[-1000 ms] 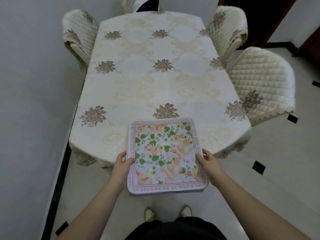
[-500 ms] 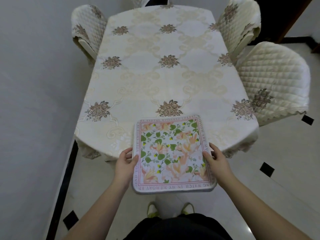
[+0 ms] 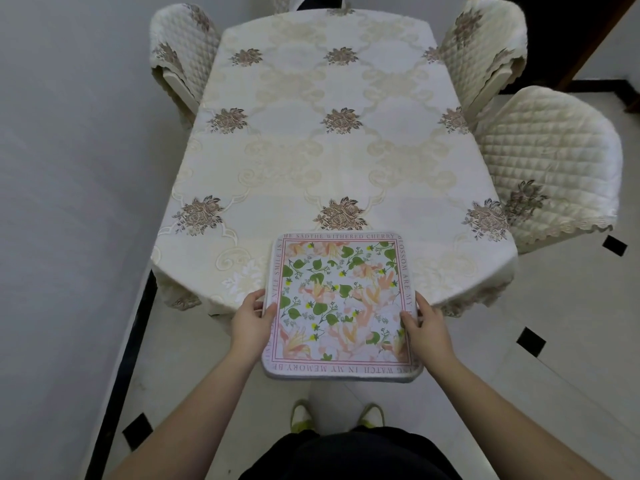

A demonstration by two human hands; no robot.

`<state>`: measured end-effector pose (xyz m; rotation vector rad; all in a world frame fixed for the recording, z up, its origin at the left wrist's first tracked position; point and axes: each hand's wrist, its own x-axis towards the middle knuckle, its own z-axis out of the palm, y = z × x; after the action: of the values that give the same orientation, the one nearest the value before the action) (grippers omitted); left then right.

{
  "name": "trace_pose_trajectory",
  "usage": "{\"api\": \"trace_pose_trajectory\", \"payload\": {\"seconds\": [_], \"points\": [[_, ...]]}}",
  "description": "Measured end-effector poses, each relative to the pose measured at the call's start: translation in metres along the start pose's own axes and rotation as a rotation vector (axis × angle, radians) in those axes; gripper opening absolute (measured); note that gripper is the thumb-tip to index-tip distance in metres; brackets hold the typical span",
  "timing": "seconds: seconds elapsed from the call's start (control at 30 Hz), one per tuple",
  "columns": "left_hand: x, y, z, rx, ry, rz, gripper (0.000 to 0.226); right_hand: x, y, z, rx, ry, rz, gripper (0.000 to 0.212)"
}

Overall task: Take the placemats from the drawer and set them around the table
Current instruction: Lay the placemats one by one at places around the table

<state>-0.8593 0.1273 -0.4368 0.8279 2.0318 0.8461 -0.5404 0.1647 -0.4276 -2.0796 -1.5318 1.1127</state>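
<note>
- The left hand grips the left edge of the placemat stack, thumb on the printed top and the other fingers curled under the rim; how far they reach underneath is hidden.
- The right hand does the same on the right edge, thumb on top, so both hands are closed on the stack and neither is nearer the table than the other.
- The stack is roughly square, with no clear long axis. It lies between the hands, level or nearly so.
- Its far half is over the near end of the table; its near half overhangs the floor. Whether the far edge rests on the cloth cannot be told.
- Only the grey edge below the top mat hints at more than one; the count is unclear.
- Judgement: the table lies straight ahead, so the stack needs to go forward and down.
- No mat lies at any place, and quilted chairs stand around the table.
</note>
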Motion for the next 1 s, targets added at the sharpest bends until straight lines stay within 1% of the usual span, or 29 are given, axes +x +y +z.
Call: {"api": "trace_pose_trajectory", "payload": {"seconds": [0.17,0.27,0.43,0.63,0.77,0.83,0.9,0.93,1.0], "points": [[-0.005,-0.008,0.001,0.098,0.012,0.032,0.038,0.004,0.000,0.000,-0.043,-0.015,0.013,0.058],[-0.004,-0.012,0.001,0.189,0.030,0.076,0.044,0.002,-0.004,0.000,-0.077,-0.014,0.007,0.058],[-0.012,-0.005,0.003,0.250,0.007,0.165,0.054,0.002,-0.003,0.000,-0.184,0.004,-0.005,0.058],[-0.014,-0.001,0.000,0.303,0.024,0.185,0.054,0.000,-0.005,-0.001,-0.241,0.022,-0.038,0.065],[-0.020,0.006,-0.002,0.266,0.074,0.234,0.048,-0.001,-0.009,-0.009,-0.260,0.001,-0.120,0.069],[-0.022,0.013,-0.003,0.222,0.071,0.260,0.046,-0.004,-0.014,-0.013,-0.238,0.006,-0.170,0.063],[-0.025,0.020,-0.005,0.162,0.033,0.290,0.045,-0.009,-0.021,-0.017,-0.141,0.013,-0.198,0.047],[-0.026,0.022,-0.005,0.116,0.008,0.300,0.043,-0.010,-0.024,-0.019,-0.068,-0.001,-0.175,0.042],[-0.030,0.025,-0.005,-0.004,-0.066,0.280,0.042,-0.010,-0.030,-0.021,0.055,-0.040,-0.111,0.043]]}}
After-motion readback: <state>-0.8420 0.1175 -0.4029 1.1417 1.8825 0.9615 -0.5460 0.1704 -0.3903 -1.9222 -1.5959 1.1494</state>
